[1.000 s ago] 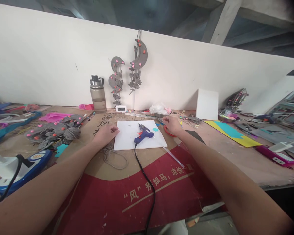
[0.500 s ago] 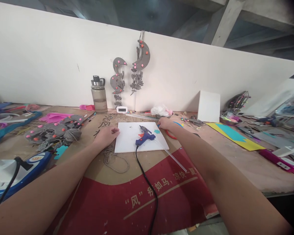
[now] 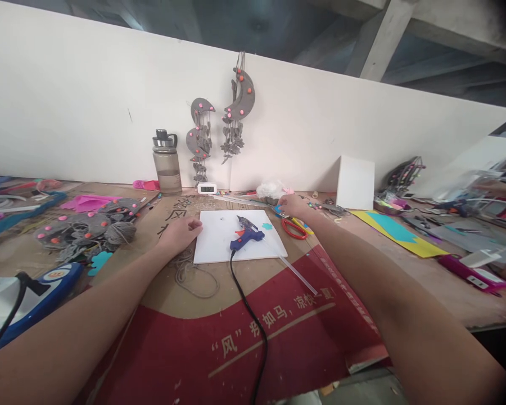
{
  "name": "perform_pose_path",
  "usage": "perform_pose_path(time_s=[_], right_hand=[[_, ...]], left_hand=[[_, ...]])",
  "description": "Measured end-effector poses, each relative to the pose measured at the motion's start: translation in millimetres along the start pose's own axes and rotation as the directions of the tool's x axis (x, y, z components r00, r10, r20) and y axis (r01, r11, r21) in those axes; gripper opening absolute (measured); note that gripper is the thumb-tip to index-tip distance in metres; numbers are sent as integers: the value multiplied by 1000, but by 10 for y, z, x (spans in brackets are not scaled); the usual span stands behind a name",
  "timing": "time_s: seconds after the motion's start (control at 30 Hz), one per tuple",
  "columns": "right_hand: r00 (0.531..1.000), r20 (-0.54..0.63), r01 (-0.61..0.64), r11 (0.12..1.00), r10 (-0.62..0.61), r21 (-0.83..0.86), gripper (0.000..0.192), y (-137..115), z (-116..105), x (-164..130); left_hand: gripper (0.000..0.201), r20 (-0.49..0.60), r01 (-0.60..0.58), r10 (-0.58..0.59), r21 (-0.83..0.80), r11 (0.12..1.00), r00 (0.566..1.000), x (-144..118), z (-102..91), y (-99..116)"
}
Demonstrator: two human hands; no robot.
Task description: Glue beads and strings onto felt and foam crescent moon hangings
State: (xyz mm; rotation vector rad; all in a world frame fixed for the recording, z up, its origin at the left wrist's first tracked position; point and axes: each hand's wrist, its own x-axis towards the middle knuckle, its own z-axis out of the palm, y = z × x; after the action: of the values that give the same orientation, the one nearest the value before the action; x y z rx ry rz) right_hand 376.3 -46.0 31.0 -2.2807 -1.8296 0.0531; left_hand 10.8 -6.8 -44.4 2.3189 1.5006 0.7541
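My left hand (image 3: 180,234) rests at the left edge of a white board (image 3: 213,247), its fingers loosely curled and a small gap showing at the thumb. A blue hot glue gun (image 3: 247,239) lies on the board, a clear glue stick (image 3: 297,274) sticking out of its back. Beside it is a small turquoise flower cutout (image 3: 267,226). Beyond the board's far right corner, my right hand (image 3: 294,206) has its fingers closed at a small blue item (image 3: 278,210), too hidden to name. Red-handled scissors (image 3: 294,229) lie just below that hand.
Grey yarn (image 3: 198,281) loops lie left of the board. Behind stand a water bottle (image 3: 167,171) and a small digital clock (image 3: 206,188). Grey moon hangings (image 3: 242,98) hang on the wall. A black cord (image 3: 251,315) runs toward me. At far right another person's hand (image 3: 497,191) shows, blurred.
My right hand has shifted right, away from the board's corner, with the blue item at its fingers; the red scissors show more fully. My left hand and the glue gun have stayed put.
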Motion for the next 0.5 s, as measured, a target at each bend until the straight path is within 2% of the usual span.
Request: perform_pose_path(time_s=[0.17,0.37,0.5], right_hand=[[998,36,41,991,-46,126,17,-59,53,-82],[985,98,106,943,-143,317,30,-70,30,-113],[979,105,130,928,-177,349,22,-6,23,-126]], left_hand=[[29,4,-8,8,-11,1000,1000,-18,-6,-2],[28,1,3,-3,-13,1000,1000,-18,-5,-11],[28,7,-4,4,-15,1000,1000,-22,-14,7]])
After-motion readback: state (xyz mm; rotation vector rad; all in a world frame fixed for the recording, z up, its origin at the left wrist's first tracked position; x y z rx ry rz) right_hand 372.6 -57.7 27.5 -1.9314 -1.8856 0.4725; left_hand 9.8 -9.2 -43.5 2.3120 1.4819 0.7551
